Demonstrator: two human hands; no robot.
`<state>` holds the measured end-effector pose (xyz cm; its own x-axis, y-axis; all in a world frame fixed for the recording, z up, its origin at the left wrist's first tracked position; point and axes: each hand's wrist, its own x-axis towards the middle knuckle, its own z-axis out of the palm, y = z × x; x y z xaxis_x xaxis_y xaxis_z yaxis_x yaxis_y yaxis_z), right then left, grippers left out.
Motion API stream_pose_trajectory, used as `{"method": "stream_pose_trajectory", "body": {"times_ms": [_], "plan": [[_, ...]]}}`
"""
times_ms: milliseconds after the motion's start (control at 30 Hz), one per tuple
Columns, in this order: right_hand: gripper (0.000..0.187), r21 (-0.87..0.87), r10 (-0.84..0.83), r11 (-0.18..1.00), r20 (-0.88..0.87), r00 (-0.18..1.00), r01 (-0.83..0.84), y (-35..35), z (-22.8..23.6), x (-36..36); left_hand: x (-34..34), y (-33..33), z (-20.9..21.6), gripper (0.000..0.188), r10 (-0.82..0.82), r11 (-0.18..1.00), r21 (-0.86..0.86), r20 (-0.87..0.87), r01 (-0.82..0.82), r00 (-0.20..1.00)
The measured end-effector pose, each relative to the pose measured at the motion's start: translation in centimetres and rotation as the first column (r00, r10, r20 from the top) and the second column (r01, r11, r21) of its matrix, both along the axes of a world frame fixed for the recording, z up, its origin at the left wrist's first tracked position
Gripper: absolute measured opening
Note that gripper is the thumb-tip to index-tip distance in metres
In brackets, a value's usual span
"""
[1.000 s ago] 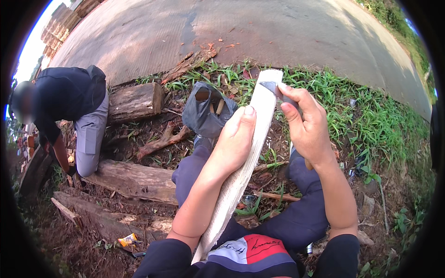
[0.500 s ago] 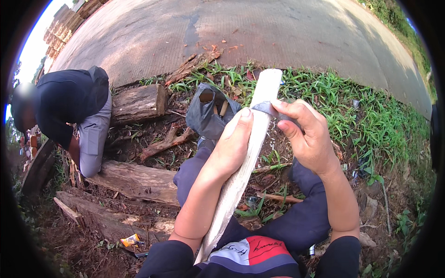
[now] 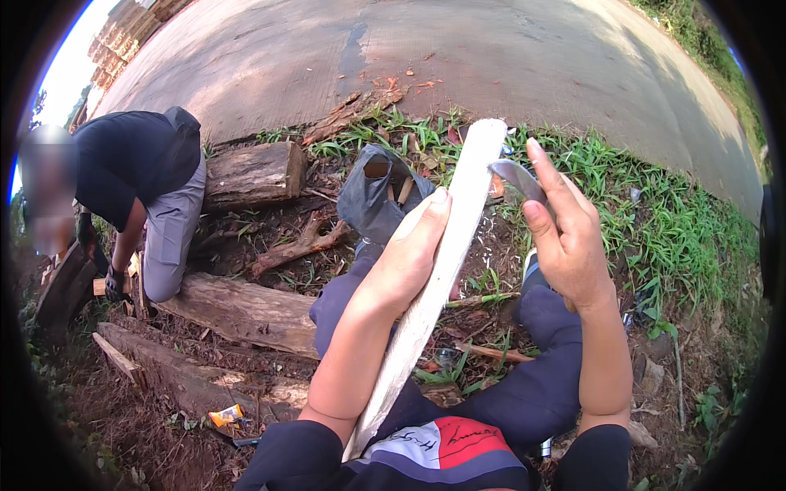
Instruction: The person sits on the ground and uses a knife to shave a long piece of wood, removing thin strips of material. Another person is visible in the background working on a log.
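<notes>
A long pale strip of wood [image 3: 471, 200] slants from my lap up and away to the right. My left hand [image 3: 413, 258] is closed round its left side, thumb lying along the upper face. In my right hand [image 3: 566, 237] is a knife with a curved grey blade [image 3: 516, 175]; the index finger stretches up past the blade, and the palm hides most of the handle. The blade's tip is close to the right edge of the strip, near its far end. The strip's lower end lies against my shirt.
A dark plastic bag [image 3: 364, 200] with wooden handles inside stands beyond my left hand. Logs [image 3: 254, 176] and a split trunk [image 3: 246, 311] lie to the left, where another person [image 3: 143, 180] bends over, gloved. A yellow wrapper [image 3: 226, 415] lies nearby. Grass [image 3: 655, 209] borders the paved road [image 3: 491, 57].
My right hand has swung the knife off the strip's face to its right, raising the index finger. My left hand keeps its hold. The other person's gloved hands have come into view.
</notes>
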<state>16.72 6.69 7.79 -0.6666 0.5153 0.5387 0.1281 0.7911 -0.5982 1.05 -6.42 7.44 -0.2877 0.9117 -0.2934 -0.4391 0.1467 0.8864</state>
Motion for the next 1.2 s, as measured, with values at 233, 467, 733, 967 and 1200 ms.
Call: {"method": "stream_pose_trajectory", "body": {"times_ms": [233,467,733,967,1200], "plan": [[0.047,-0.145,0.169,0.977,0.085,0.982,-0.155,-3.0,0.6,-0.2,-1.4,-0.5,-0.2,0.051,0.049,0.999,0.004,0.021,-0.049,0.999],[0.039,-0.153,0.164,0.973,-0.057,0.985,-0.171,-3.1,-0.1,-0.8,-1.3,-0.6,-0.1,0.054,0.036,0.999,0.018,0.025,-0.037,0.999],[0.035,-0.088,0.046,0.994,-0.131,0.990,-0.058,-1.1,-0.5,-0.9,0.2,-0.5,0.2,0.058,0.016,0.999,-0.044,0.011,-0.015,1.000],[0.029,-0.091,0.072,0.993,-0.086,0.994,-0.080,-1.2,1.2,0.0,-0.2,-0.6,0.3,0.055,0.012,0.999,-0.050,-0.014,-0.013,1.000],[0.034,-0.132,0.085,0.986,-0.142,0.986,-0.104,-1.0,0.1,-0.4,0.8,-0.1,0.0,0.055,0.015,0.997,-0.080,-0.021,-0.017,1.000]]}}
